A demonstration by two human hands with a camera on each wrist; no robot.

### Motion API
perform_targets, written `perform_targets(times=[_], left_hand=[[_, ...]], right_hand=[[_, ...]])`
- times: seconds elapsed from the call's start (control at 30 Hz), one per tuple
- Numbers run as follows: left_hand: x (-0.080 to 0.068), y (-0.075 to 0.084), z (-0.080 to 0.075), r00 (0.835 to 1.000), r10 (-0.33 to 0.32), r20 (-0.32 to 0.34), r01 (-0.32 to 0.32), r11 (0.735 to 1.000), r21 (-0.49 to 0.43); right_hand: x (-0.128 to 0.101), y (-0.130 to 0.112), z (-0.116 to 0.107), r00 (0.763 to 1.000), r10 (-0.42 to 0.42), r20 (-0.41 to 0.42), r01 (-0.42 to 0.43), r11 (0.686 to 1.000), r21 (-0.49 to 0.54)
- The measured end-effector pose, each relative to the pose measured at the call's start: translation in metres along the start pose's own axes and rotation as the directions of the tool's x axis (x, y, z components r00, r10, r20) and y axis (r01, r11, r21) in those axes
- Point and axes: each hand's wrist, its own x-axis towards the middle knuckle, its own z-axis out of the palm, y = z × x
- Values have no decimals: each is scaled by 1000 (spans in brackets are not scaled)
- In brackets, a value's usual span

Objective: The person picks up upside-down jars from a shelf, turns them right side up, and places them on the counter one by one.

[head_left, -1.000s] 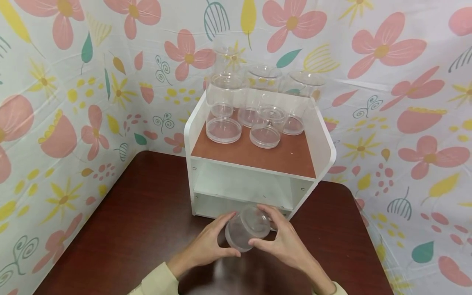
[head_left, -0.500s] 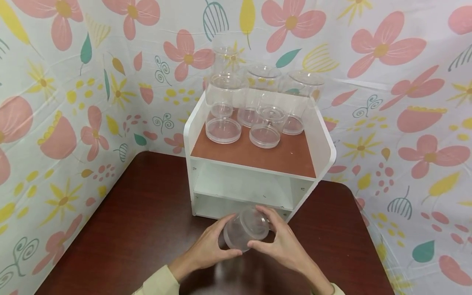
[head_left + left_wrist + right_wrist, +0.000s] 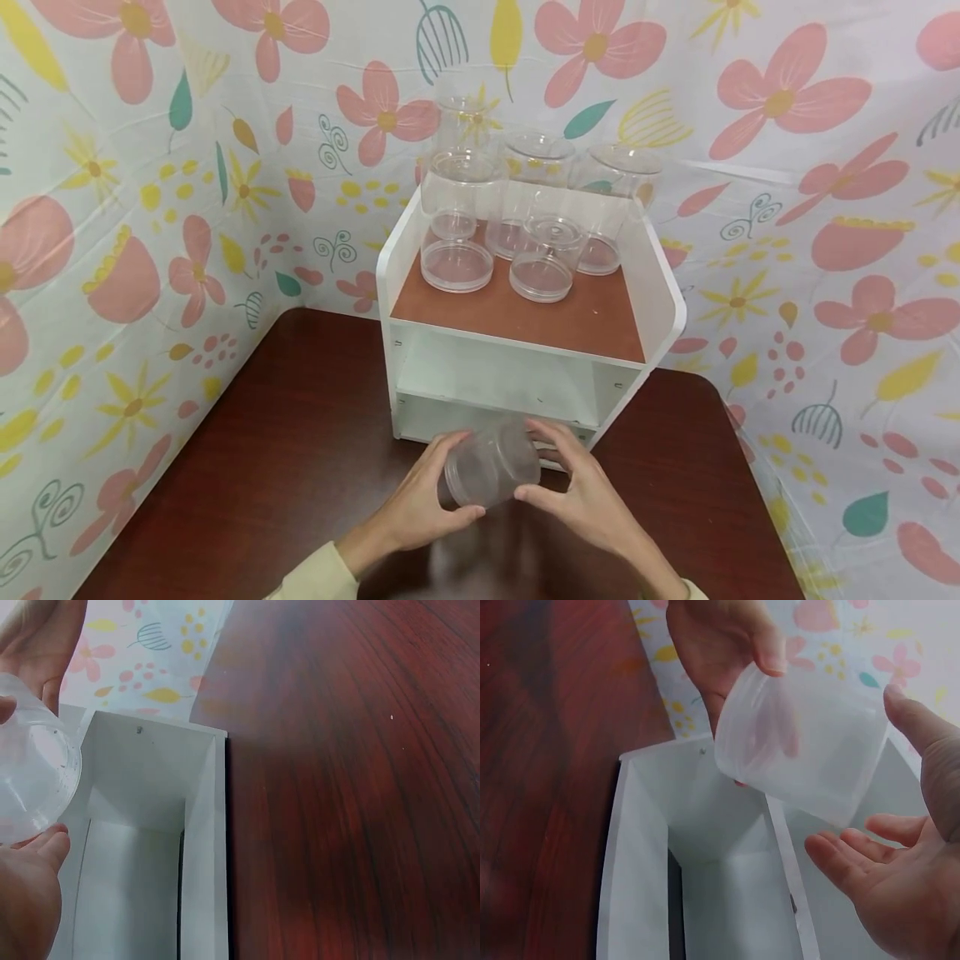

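A clear plastic jar (image 3: pixel 491 462) is tilted on its side in the air before the shelf unit. My left hand (image 3: pixel 423 492) grips its left end, thumb on the near side and fingers behind, as the right wrist view shows. My right hand (image 3: pixel 581 492) is spread around the other end. In the right wrist view its thumb (image 3: pixel 919 724) and loosely bent fingers stand beside the jar's edge, and I see no firm hold there. The left wrist view catches the jar (image 3: pixel 37 776) only partly, its round end toward the camera.
Several clear jars, some stacked, stand on the brown top (image 3: pixel 480 312) of a white shelf unit (image 3: pixel 386 367). Its open compartments face me. Dark wood table (image 3: pixel 300 433) lies around it, with a floral cloth (image 3: pixel 247 125) behind and at the sides.
The jar has turned and shifted slightly left with my left hand. My right thumb, earlier over the jar, now sits at its edge. The jars on the shelf have not moved.
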Motion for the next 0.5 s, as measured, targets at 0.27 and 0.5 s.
perform_targets(times=[0.27,0.5], left_hand=[[-8,-3,-6,1000,0,-25,2,999,54],[-18,-8,-14,999,31,-34,-28,996,83]], right_hand=[[-3,1,-8,995,-42,-92,43,999,9],[-13,6,-24,968,-49,-246,53,999,10]])
